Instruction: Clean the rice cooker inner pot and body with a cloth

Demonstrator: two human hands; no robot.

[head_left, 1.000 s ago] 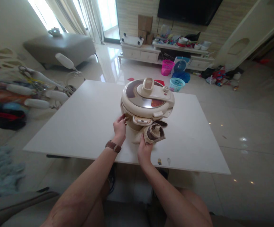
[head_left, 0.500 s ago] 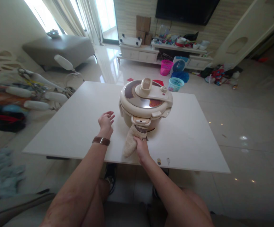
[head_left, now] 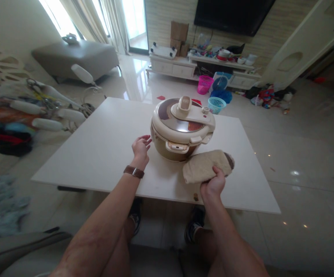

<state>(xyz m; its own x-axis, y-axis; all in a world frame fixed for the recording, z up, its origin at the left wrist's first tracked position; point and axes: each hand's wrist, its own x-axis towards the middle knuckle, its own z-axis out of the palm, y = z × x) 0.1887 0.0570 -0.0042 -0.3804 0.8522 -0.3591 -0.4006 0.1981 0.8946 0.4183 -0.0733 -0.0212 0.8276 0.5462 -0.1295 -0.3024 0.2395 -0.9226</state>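
A cream electric pressure cooker (head_left: 181,132) stands upright on the white table (head_left: 97,154) with its lid on. Just left of the cooker is my left hand (head_left: 141,148), fingers apart and holding nothing; its fingertips come close to the cooker's side, and I cannot tell if they touch. My right hand (head_left: 214,182) grips a folded beige cloth (head_left: 203,167) with a dark brown patch at its right end. The cloth is in front of the cooker, to its right, with the thumb on top; the other fingers are partly hidden.
Small stickers, one at the front edge (head_left: 196,197), mark the table. Beyond it a turquoise basket (head_left: 216,104) and a pink basket (head_left: 204,84) stand on the floor before a white TV cabinet (head_left: 171,67). A lamp with white shades (head_left: 82,74) is at left.
My right hand has moved right with the cloth, away from the cooker's front, and the cloth has swung round sideways. My left hand has come closer to the cooker. The view has shifted slightly.
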